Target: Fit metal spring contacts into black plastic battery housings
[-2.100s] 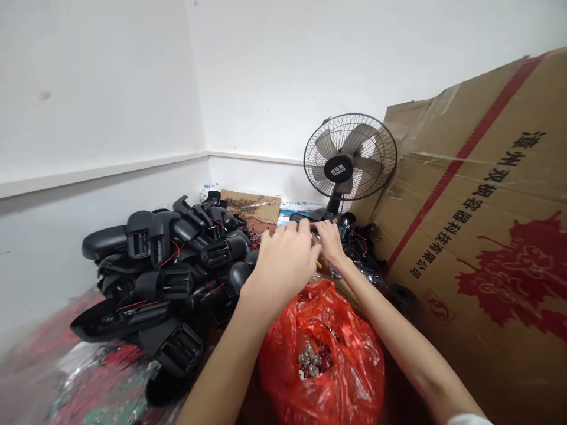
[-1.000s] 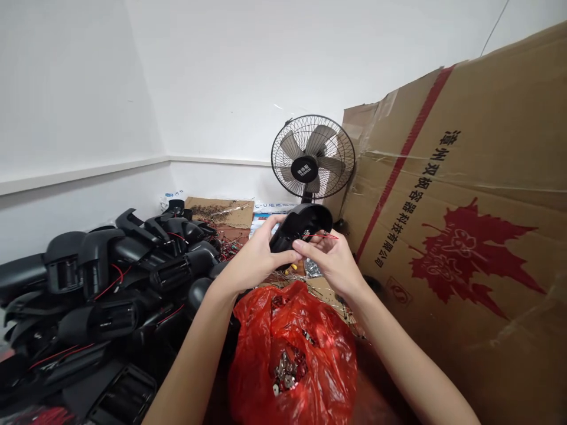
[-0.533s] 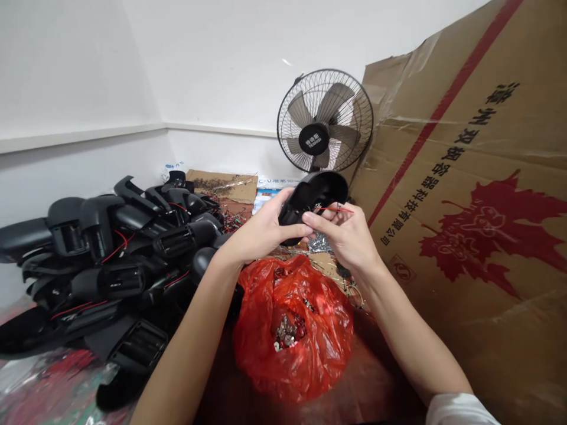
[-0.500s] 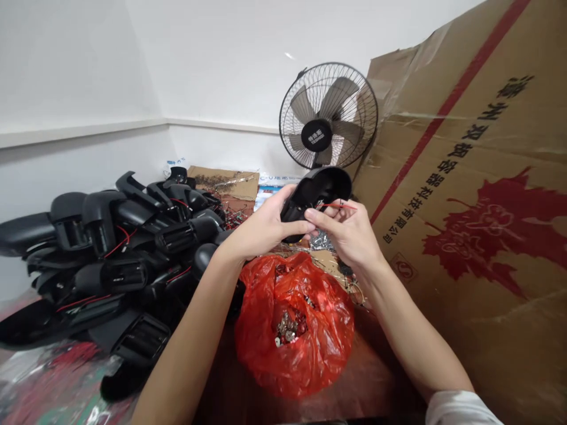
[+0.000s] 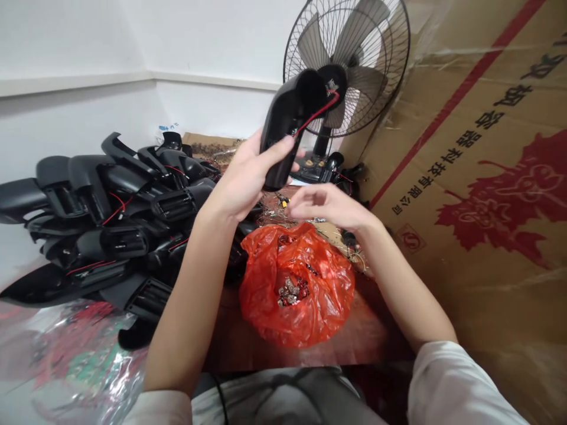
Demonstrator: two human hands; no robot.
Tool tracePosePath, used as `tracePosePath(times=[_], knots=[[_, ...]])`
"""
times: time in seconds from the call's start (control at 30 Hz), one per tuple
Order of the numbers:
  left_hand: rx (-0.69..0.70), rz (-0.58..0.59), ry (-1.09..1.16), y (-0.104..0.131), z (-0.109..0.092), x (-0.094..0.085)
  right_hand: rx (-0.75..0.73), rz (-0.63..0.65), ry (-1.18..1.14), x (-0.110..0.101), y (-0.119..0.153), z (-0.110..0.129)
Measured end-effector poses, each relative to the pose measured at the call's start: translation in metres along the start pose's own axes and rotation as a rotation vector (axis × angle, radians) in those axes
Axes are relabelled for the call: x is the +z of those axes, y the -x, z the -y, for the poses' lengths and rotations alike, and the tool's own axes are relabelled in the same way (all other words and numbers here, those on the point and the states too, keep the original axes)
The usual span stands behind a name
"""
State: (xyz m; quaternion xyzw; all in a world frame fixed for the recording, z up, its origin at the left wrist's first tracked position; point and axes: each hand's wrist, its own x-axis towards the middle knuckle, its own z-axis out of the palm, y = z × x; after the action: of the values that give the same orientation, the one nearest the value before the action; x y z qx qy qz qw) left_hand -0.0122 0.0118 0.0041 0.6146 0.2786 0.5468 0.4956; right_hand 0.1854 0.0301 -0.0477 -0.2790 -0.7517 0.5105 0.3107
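My left hand (image 5: 248, 171) is closed around a black plastic housing (image 5: 283, 130), raised upright in front of the fan. My thumb lies across its narrower lower part. A red wire (image 5: 319, 112) runs out of that part and loops up toward the wider hollow end. My right hand (image 5: 330, 203) hovers below and to the right of the housing, apart from it. Its fingers are loosely bent, with no object visible in them. Just beneath is a red plastic bag (image 5: 261, 301), open at the top, with small metal pieces (image 5: 290, 292) inside.
Similar black housings (image 5: 115, 212), some with red wires, are heaped at left. A clear plastic bag (image 5: 106, 366) with red wires and green pieces lies at front left. Behind stands a fan (image 5: 349, 59). A large cardboard box (image 5: 465, 254) walls off the right side.
My left hand has lifted the housing and tilted it more upright. My right hand has let go of the red wire and dropped away toward the bag. The view has tilted down.
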Motion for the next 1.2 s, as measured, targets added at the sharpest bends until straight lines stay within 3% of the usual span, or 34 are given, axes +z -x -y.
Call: tracePosePath(times=[0.17,0.27,0.4,0.6,0.73,0.9,1.03,1.2], knots=[[-0.086,-0.008,-0.085,-0.003,0.003,-0.002,0.192,0.682,0.504,0.041,-0.006,-0.024],[-0.124,-0.016,-0.088,-0.005,0.008,-0.003,0.214,0.838,0.653,0.072,-0.007,-0.029],[-0.088,-0.014,-0.087,-0.007,0.013,-0.003,0.183,0.786,0.788,0.092,-0.003,-0.028],[-0.002,0.040,-0.263,-0.002,0.005,-0.003,0.198,0.661,0.884,0.088,-0.001,-0.026],[-0.012,0.059,-0.441,0.002,-0.001,-0.005,0.151,0.610,0.687,0.070,-0.003,-0.025],[-0.211,0.099,-0.425,-0.001,0.008,-0.006,0.097,0.516,0.463,0.058,-0.005,-0.034],[-0.268,0.138,-0.391,-0.005,0.019,-0.010,0.152,0.556,0.560,0.065,-0.009,-0.043],[-0.127,0.150,-0.457,-0.007,0.025,-0.013,0.141,0.628,0.695,0.073,-0.010,-0.040]])
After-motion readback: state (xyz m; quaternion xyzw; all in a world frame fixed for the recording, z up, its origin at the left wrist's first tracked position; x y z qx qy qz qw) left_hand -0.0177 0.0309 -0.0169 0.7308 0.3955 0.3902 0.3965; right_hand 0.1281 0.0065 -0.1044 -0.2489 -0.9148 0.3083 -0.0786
